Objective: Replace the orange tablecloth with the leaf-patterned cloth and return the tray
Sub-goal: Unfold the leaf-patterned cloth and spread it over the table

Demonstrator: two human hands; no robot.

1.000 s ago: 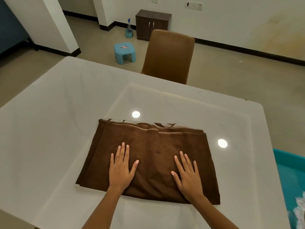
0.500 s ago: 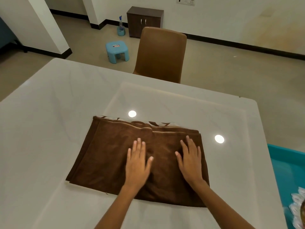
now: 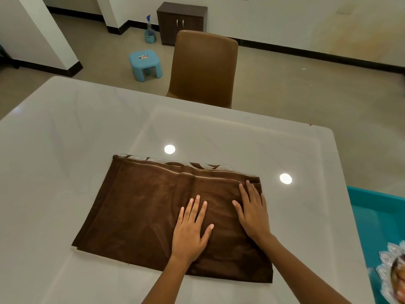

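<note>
Both my hands lie flat on the folded brown cloth (image 3: 153, 207), which sits on the white bench (image 3: 54, 139) just in front of me. My left hand (image 3: 190, 229) rests palm down near the middle of the fold, fingers straight and a little spread. My right hand (image 3: 252, 209) lies just beside it toward the cloth's right edge, fingertips reaching almost to the far hem. Neither grip pinches anything; both are spread and pressing, so the layers stay flat and square instead of puffing up.

A pale printed strip shows along the far edge of the fold, under the brown side. I judge this to be the leaf-patterned face, though too little of it shows to be sure. No orange tablecloth is in sight, so I take this cloth to be lying folded, not yet spread over the bench.

At the right edge of the view stands a teal tub (image 3: 377, 207), and near it a scalloped, foil-like rim (image 3: 392, 266) that may belong to the tray; most of it is cut off. A brown chair (image 3: 203, 69) stands at the far side of the bench.
</note>
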